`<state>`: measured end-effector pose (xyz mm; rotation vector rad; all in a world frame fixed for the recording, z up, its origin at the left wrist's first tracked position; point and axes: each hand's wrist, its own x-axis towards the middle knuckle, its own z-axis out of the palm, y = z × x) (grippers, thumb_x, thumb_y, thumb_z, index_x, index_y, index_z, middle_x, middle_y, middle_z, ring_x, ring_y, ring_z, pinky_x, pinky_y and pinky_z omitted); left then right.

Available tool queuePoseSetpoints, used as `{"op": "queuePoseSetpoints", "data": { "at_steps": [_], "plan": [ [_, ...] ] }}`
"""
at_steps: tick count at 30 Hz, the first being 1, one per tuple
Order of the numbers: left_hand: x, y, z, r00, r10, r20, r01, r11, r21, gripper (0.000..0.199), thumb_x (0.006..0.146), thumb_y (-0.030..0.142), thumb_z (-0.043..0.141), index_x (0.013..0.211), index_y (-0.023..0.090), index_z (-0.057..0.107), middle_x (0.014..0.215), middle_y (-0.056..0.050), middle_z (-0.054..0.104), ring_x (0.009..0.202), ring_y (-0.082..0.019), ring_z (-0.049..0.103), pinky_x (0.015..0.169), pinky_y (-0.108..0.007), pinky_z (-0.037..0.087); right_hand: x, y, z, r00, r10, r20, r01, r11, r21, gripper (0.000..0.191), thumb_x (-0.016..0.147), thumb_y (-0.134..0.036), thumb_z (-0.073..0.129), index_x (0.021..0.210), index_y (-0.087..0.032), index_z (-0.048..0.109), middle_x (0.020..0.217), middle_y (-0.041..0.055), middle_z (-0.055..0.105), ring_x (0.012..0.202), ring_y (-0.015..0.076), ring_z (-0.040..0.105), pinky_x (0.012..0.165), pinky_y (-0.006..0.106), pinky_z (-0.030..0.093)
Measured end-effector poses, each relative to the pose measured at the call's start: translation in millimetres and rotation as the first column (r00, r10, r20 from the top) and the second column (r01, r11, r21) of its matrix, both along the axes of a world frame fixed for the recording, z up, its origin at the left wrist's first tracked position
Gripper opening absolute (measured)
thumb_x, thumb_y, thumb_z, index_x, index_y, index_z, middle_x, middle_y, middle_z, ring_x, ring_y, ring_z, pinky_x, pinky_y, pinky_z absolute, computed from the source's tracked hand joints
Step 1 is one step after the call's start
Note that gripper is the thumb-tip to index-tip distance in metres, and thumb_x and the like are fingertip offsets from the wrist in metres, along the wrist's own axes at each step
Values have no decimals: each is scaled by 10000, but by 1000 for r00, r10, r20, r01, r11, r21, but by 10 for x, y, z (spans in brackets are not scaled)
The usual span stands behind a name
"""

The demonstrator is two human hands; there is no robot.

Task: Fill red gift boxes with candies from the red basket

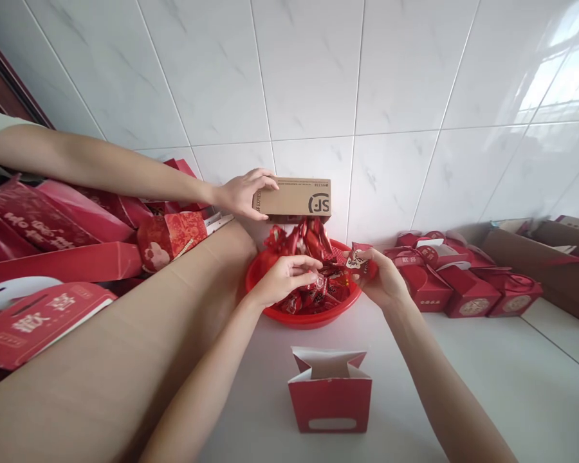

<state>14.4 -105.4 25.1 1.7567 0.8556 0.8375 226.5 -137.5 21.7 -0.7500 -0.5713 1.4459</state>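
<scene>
"SF" on ctn [296,197], "歡喜" on red bx [48,320]

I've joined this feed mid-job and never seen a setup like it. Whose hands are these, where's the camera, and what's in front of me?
There is no machine here. The single picture comes from a camera on a person's head, looking forward and down. The two lower arms are that person's. Their right hand holds a red packet; their left hand is over the red basket of packets, and whether it grips anything is unclear. The co-worker's hand from the left is on a brown box at the basket's back. On the table nearest you stands an open red box; closed red boxes sit to the right. A large carton fills the left.
</scene>
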Motion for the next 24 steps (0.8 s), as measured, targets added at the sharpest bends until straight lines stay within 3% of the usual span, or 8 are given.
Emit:
{"op": "queuePoseSetpoints", "data": {
  "at_steps": [4, 9, 13, 19, 21, 24],
  "plan": [
    [79, -26, -35, 989, 97, 113, -103, 993, 52, 375, 752, 390, 765, 1039, 154, 717, 1038, -80, 735, 945, -212, 684, 830, -312, 552, -8, 8, -27, 997, 58, 46, -57, 998, -9, 115, 611, -139, 763, 626, -167, 652, 610, 8, 680, 537, 103, 584, 380, 159, 440],
    [222, 2, -84, 952, 159, 262, -190, 977, 98, 420, 724, 419, 782, 1039, 154, 698, 995, -67, 727, 995, -216, 669, 901, -327, 534, -77, 7, -87, 985, 138, 107, -139, 990, 3, 206, 582, -176, 868, 702, -165, 701, 636, 4, 681, 562, 126, 638, 414, 180, 506],
    [338, 20, -72, 957, 103, 270, -146, 978, 147, 382, 729, 412, 776, 1004, 159, 697, 973, -64, 733, 985, -214, 670, 907, -331, 530, -116, 16, -121, 976, 169, 135, -171, 985, 0, 240, 570, -181, 893, 727, -164, 713, 676, 13, 704, 608, 146, 673, 455, 204, 550],
    [306, 205, -85, 969, 91, 231, -117, 988, 100, 411, 823, 451, 658, 1103, 153, 688, 1024, -92, 751, 1022, -233, 673, 936, -355, 513, -93, 20, -128, 984, 64, 166, -79, 993, 86, 386, 479, -206, 932, 758, -179, 668, 716, -8, 715, 609, 147, 685, 447, 192, 509],
    [269, 325, -111, 985, 89, 147, -107, 987, 119, 390, 848, 443, 610, 1100, 157, 694, 1056, -90, 745, 1047, -238, 664, 953, -361, 505, -81, 21, -122, 982, 21, 187, -42, 993, 109, 410, 466, -224, 938, 762, -180, 658, 718, -3, 717, 611, 148, 680, 444, 193, 499],
    [251, 497, -172, 981, 18, -195, 27, 975, 223, 344, 834, 400, 630, 1077, 175, 724, 1088, -81, 733, 1068, -251, 642, 952, -355, 493, -53, 22, -104, 983, -37, 181, 15, 992, 125, 387, 468, -244, 936, 730, -175, 659, 710, 6, 709, 620, 146, 667, 441, 195, 495]
  ]
}}
